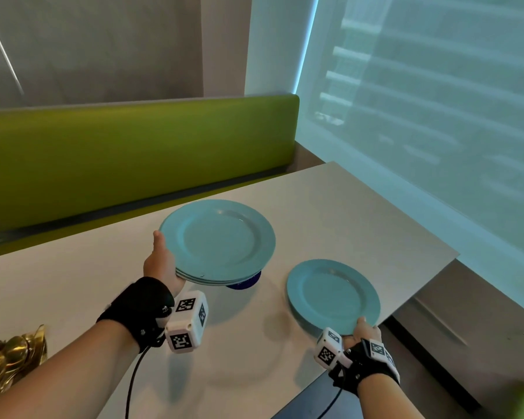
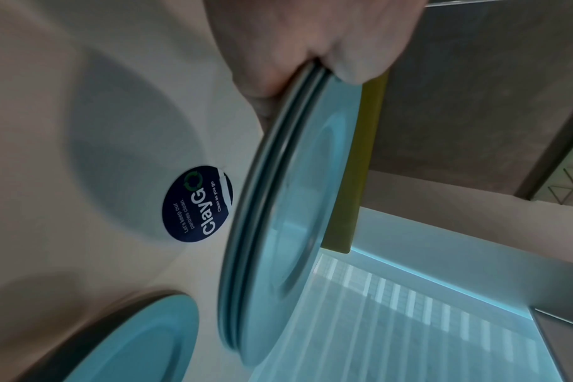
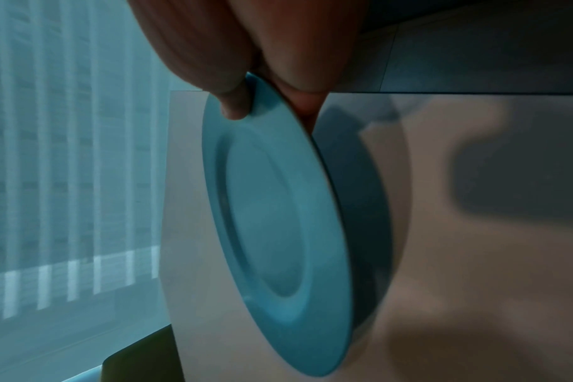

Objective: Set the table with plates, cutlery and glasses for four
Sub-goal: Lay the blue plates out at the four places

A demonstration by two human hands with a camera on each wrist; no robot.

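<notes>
Left hand (image 1: 161, 264) is gripping a stack of blue plates (image 1: 218, 241) by the near rim, thumb on top, fingers curled under, holding it just above the table (image 1: 330, 207); looks like three, per the left wrist view. Right hand (image 1: 362, 331) is pinching a single plate (image 1: 333, 293) at its near edge, thumb on the rim, fingers beneath. That plate is sitting low at the right corner nearest the person, tilted, far rim prob. touching down; can't tell if it's fully resting. Plates are looking stiff, smooth, maybe slick, and the stack is likely heavy for one hand, so rim grip w/ fingers under is making sense. A round dark sticker (image 2: 196, 204) is showing on the table under the stack. Gold cutlery (image 1: 9, 361) is piling at the left edge. No glasses in view.
</notes>
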